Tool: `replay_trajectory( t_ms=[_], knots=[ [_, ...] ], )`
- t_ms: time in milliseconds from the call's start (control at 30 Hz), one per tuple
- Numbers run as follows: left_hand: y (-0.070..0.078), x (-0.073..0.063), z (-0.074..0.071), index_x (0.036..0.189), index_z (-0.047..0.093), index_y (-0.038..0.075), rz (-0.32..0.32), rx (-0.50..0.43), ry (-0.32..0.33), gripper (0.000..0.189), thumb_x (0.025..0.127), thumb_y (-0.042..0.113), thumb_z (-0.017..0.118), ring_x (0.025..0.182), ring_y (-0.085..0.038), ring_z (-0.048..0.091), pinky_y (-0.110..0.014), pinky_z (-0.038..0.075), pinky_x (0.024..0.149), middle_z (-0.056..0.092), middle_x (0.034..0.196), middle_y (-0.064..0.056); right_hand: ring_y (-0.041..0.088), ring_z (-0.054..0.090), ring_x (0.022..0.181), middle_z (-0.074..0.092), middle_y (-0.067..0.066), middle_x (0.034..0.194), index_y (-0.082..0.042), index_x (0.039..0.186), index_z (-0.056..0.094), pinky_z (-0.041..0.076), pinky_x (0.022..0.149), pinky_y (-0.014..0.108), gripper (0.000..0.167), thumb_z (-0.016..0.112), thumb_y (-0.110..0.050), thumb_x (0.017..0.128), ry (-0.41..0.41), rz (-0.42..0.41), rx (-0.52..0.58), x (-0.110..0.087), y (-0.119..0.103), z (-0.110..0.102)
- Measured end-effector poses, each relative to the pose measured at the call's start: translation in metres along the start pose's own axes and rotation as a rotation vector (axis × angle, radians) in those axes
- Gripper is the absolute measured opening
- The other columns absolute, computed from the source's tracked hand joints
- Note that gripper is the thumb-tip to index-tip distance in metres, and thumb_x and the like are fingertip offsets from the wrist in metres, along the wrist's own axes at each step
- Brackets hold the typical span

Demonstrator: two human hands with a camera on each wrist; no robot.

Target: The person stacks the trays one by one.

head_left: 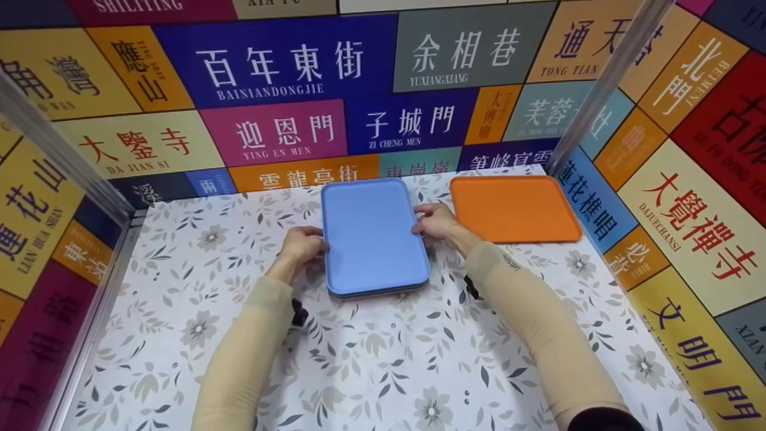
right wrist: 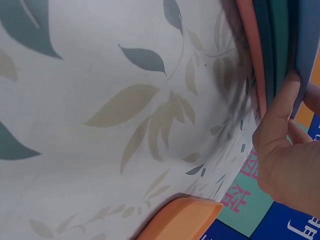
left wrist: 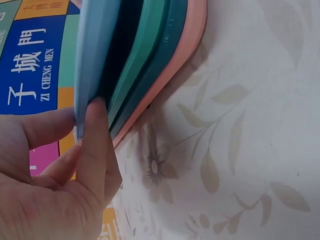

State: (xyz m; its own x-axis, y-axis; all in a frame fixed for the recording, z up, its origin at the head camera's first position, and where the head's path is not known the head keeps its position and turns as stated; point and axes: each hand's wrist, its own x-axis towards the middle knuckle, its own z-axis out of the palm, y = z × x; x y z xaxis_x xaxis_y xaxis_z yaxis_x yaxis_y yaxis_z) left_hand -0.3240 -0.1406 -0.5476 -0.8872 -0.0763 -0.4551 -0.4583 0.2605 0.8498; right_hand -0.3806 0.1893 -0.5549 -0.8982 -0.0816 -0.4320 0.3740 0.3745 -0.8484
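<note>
A light blue tray [head_left: 376, 233] tops a stack of trays at the middle of the table. Its left edge is pinched between thumb and fingers of my left hand [head_left: 301, 246]; my right hand [head_left: 440, 222] pinches the right edge. In the left wrist view a dark gap parts the blue tray [left wrist: 95, 55] from a green tray [left wrist: 150, 35]. Beneath the green one lie a dark teal tray [left wrist: 172, 37] and a pink tray [left wrist: 195, 30]. The right wrist view shows the fingertips of my right hand [right wrist: 287, 160] at the blue tray's rim.
An orange tray [head_left: 516, 209] lies by itself at the back right, beside my right hand. The table bears a white cloth [head_left: 359, 359] with leaves and flowers. Panels with coloured lettering [head_left: 275, 60] enclose the back and both sides.
</note>
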Motion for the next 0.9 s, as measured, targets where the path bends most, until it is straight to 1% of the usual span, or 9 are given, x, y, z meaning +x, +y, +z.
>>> replay_trajectory(
  t_ms=[67, 167, 300, 400, 500, 633, 733, 800, 900],
  knots=[
    [0.0, -0.0013, 0.0015, 0.146, 0.069, -0.002, 0.012, 0.034, 0.018, 0.052, 0.095, -0.004, 0.066, 0.099, -0.022, 0.076, -0.047, 0.068, 0.103, 0.075, 0.134, -0.021, 0.012, 0.068, 0.083, 0.061, 0.003, 0.107, -0.011, 0.161, 0.061, 0.066, 0.073, 0.028, 0.07, 0.075, 0.006, 0.094, 0.009, -0.006, 0.002, -0.0001, 0.0018, 0.0019],
    [-0.001, -0.003, 0.0031, 0.143, 0.071, -0.003, 0.036, 0.075, 0.055, 0.05, 0.093, -0.004, 0.068, 0.097, -0.023, 0.077, -0.047, 0.069, 0.102, 0.076, 0.133, -0.023, 0.011, 0.065, 0.078, 0.06, 0.0, 0.098, -0.01, 0.159, 0.063, 0.065, 0.071, 0.029, 0.07, 0.074, 0.008, 0.093, 0.015, -0.018, 0.005, -0.0002, 0.0038, 0.0042],
    [-0.0021, -0.0056, 0.0031, 0.134, 0.076, -0.001, 0.086, 0.189, 0.133, 0.044, 0.091, 0.001, 0.07, 0.093, -0.026, 0.081, -0.045, 0.071, 0.093, 0.079, 0.126, -0.023, 0.01, 0.067, 0.076, 0.062, -0.001, 0.093, -0.01, 0.159, 0.064, 0.066, 0.073, 0.029, 0.069, 0.078, 0.007, 0.093, 0.022, -0.044, -0.012, -0.0005, 0.0047, 0.0065],
    [-0.0029, -0.0064, 0.0039, 0.131, 0.076, -0.001, 0.105, 0.278, 0.172, 0.04, 0.092, 0.005, 0.069, 0.091, -0.03, 0.084, -0.043, 0.072, 0.084, 0.08, 0.123, -0.023, 0.013, 0.069, 0.079, 0.065, -0.001, 0.093, -0.01, 0.157, 0.066, 0.068, 0.074, 0.031, 0.069, 0.081, 0.003, 0.091, 0.052, -0.073, -0.065, -0.0017, 0.0039, 0.008],
    [-0.0033, -0.0053, 0.0056, 0.133, 0.075, 0.0, 0.1, 0.315, 0.172, 0.04, 0.095, 0.005, 0.067, 0.089, -0.028, 0.083, -0.04, 0.072, 0.081, 0.079, 0.124, -0.022, 0.014, 0.066, 0.079, 0.066, 0.0, 0.094, -0.009, 0.155, 0.068, 0.068, 0.074, 0.034, 0.067, 0.083, 0.002, 0.09, 0.089, -0.093, -0.125, -0.0013, 0.003, 0.0088],
    [-0.0021, -0.0037, 0.0071, 0.138, 0.072, 0.001, 0.066, 0.294, 0.148, 0.043, 0.096, 0.004, 0.066, 0.092, -0.026, 0.081, -0.04, 0.071, 0.086, 0.077, 0.129, -0.021, 0.014, 0.066, 0.082, 0.069, 0.003, 0.099, -0.008, 0.154, 0.068, 0.069, 0.076, 0.036, 0.067, 0.082, 0.002, 0.089, 0.117, -0.102, -0.166, -0.0008, 0.003, 0.0084],
    [-0.0014, -0.0031, 0.0079, 0.14, 0.071, 0.002, 0.043, 0.281, 0.135, 0.044, 0.096, 0.003, 0.066, 0.099, -0.029, 0.082, -0.041, 0.071, 0.09, 0.076, 0.131, -0.021, 0.017, 0.068, 0.085, 0.07, 0.004, 0.101, -0.009, 0.153, 0.069, 0.07, 0.078, 0.038, 0.066, 0.083, 0.002, 0.089, 0.126, -0.101, -0.175, -0.0023, 0.0038, 0.0077],
    [-0.0014, -0.0029, 0.0087, 0.141, 0.07, 0.002, 0.043, 0.295, 0.138, 0.044, 0.097, 0.003, 0.066, 0.101, -0.029, 0.081, -0.039, 0.07, 0.089, 0.076, 0.131, -0.021, 0.018, 0.069, 0.086, 0.07, 0.004, 0.101, -0.009, 0.153, 0.069, 0.071, 0.079, 0.039, 0.065, 0.083, 0.001, 0.09, 0.124, -0.1, -0.179, -0.0033, 0.0045, 0.0072],
    [-0.0007, -0.0033, 0.01, 0.139, 0.071, 0.001, 0.052, 0.324, 0.146, 0.043, 0.097, 0.004, 0.066, 0.101, -0.028, 0.08, -0.036, 0.07, 0.087, 0.077, 0.128, -0.021, 0.017, 0.069, 0.083, 0.069, 0.003, 0.1, -0.007, 0.152, 0.069, 0.071, 0.077, 0.037, 0.063, 0.082, 0.0, 0.091, 0.113, -0.105, -0.184, -0.0045, 0.0051, 0.0058]
  ],
)
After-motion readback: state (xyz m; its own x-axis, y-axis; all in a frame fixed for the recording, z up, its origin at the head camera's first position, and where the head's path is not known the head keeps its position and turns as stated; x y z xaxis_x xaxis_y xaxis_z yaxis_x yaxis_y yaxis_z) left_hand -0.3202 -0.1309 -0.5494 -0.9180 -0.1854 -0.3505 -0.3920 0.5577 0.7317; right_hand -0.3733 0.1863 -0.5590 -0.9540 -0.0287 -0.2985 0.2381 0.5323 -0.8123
